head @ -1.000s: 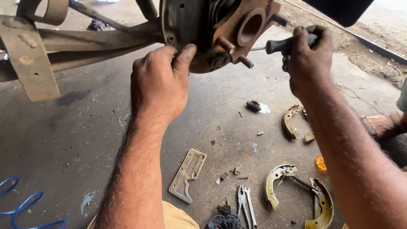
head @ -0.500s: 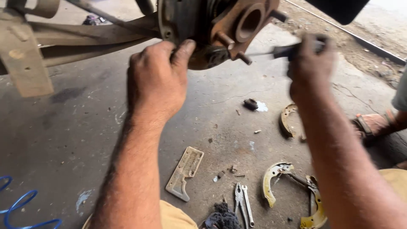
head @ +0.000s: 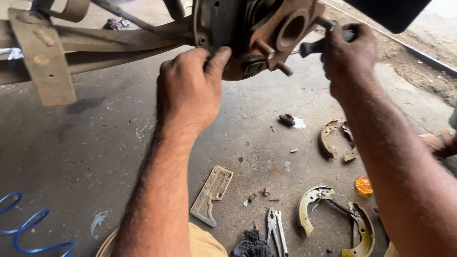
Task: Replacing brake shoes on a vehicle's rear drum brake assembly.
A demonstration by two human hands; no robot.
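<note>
A rusty wheel hub (head: 266, 33) with protruding studs is seen at the top of the view, raised above a stained concrete floor (head: 95, 143), with long metal bars (head: 95, 43) running off to its left. The left hand (head: 190, 90) is pressed against the near lower edge of the hub, its fingers curled over the metal and the thumb laid along the rim; whether anything is pinched under the fingers cannot be told. The right hand (head: 350, 57) is closed tightly around the black handle of a screwdriver (head: 316, 46), whose shaft is pointed left into the hub beside a stud. On the floor below, worn brake shoes (head: 333, 214) are laid to the right, a flat metal plate (head: 212, 195) near the middle, pliers (head: 276, 231) just beside a dark rag (head: 252, 245), and a blue hose (head: 28, 228) at the far left.
</note>
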